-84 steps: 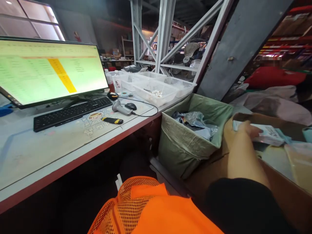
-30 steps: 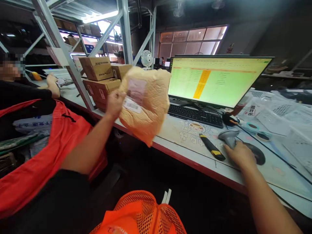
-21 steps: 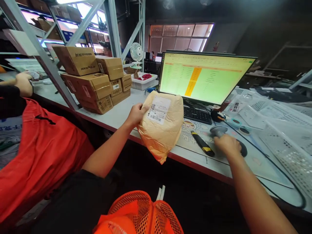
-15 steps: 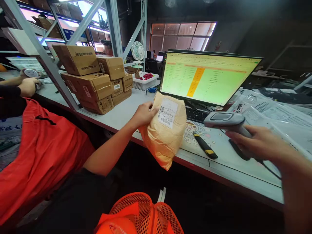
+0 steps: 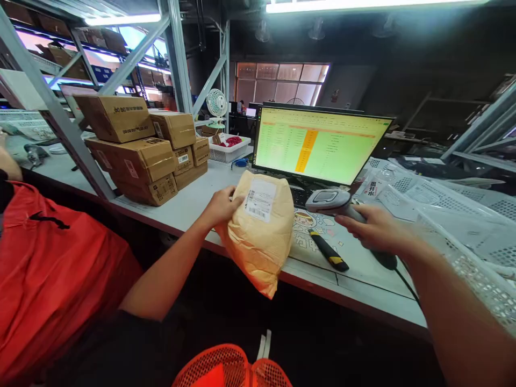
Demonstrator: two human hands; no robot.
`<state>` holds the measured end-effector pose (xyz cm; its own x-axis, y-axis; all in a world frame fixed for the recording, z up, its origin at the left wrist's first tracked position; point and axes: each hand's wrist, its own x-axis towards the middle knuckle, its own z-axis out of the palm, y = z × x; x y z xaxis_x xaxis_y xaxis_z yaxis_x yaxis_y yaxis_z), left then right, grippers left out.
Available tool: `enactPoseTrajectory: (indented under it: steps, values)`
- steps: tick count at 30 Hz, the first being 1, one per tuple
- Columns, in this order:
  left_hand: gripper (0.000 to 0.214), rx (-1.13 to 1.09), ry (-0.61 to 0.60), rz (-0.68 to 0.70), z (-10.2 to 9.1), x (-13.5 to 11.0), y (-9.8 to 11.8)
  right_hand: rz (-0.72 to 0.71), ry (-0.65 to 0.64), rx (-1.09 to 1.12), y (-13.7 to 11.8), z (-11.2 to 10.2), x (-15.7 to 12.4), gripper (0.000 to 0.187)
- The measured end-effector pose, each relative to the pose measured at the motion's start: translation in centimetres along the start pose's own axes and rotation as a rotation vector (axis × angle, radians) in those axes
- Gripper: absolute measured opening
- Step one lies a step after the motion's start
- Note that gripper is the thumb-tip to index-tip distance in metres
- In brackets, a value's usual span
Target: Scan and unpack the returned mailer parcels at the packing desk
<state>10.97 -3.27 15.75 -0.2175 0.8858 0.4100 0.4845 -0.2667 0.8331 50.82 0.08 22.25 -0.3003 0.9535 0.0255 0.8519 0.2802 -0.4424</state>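
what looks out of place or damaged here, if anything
Nothing looks spilled or clearly damaged. The yellow padded mailer in the left hand is creased, but no tear shows. The black-and-yellow cutter lies loose and slanted near the desk edge, slightly untidy rather than wrong.

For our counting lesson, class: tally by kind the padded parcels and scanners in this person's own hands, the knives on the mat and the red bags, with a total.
Padded parcels: 1
Scanners: 1
Knives: 1
Red bags: 1
Total: 4
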Motion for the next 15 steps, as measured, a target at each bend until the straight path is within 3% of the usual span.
enactPoseTrajectory:
  steps: [4,9,12,15]
  values:
    - [0.027,-0.3,0.017,-0.233,-1.9,0.3,-5.1,0.207,0.133,-0.276,4.6,4.1,3.2,0.039]
    - [0.039,-0.593,-0.047,-0.46,-2.6,-1.2,-10.5,0.51,0.128,-0.426,8.5,9.3,4.3,0.052]
    - [0.038,-0.765,-0.066,-0.613,-2.4,-2.0,-12.2,0.559,0.117,-0.473,9.3,10.4,4.2,0.056]
    - [0.036,-0.759,-0.048,-0.667,-2.1,-2.1,-12.8,0.568,0.126,-0.517,9.3,9.5,5.0,0.058]
